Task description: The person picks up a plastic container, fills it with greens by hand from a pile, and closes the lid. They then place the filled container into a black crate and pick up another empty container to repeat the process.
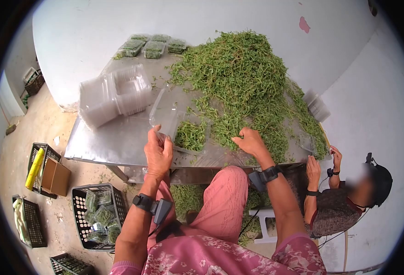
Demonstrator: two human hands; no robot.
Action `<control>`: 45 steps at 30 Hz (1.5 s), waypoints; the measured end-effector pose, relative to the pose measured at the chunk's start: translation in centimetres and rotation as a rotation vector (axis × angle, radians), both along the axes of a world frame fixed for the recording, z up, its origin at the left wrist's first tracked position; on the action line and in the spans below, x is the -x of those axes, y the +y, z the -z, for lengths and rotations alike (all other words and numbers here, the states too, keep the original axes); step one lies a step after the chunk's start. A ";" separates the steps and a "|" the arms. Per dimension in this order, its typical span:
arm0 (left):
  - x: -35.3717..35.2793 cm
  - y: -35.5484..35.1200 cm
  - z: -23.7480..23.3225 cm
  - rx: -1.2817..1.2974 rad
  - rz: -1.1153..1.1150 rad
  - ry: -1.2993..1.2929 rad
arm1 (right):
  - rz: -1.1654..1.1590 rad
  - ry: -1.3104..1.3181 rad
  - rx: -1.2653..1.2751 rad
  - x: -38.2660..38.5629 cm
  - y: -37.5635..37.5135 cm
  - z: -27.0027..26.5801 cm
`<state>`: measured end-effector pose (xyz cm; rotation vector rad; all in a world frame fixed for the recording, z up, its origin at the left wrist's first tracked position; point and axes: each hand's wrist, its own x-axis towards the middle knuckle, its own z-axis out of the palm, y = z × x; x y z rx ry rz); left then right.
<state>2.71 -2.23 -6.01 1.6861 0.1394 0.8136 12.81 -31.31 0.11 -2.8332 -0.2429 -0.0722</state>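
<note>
An open clear plastic clamshell box [164, 104] lies on the metal table, its lid raised on the left. Leafy green stems [190, 136] fill part of its base. My left hand [158, 153] pinches the box at its near left edge, thumb and fingers closed on the plastic. To the right of the box, my right hand [252, 143] is at the near edge of a large heap of leafy greens [238, 68]. Its fingers curl into the stems, and the fingertips are partly hidden there.
Nested empty clamshells [115, 94] stand at the table's left, and several filled boxes [154, 49] sit at the back. A co-worker [339, 211] sits at the right edge. On the floor to the left are a black crate [79, 224] of packed boxes and a cardboard box [56, 176].
</note>
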 end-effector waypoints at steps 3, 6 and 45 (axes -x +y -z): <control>-0.1 0.0 0.1 0.005 0.002 -0.002 | -0.035 -0.012 0.000 -1.1 -0.7 1.7; 0.0 0.0 0.0 0.001 0.000 -0.005 | -0.076 -0.041 -0.107 -1.7 -1.7 2.1; 0.2 0.0 -0.2 -0.063 -0.015 0.002 | -0.086 -0.060 -0.214 -2.2 -0.4 2.9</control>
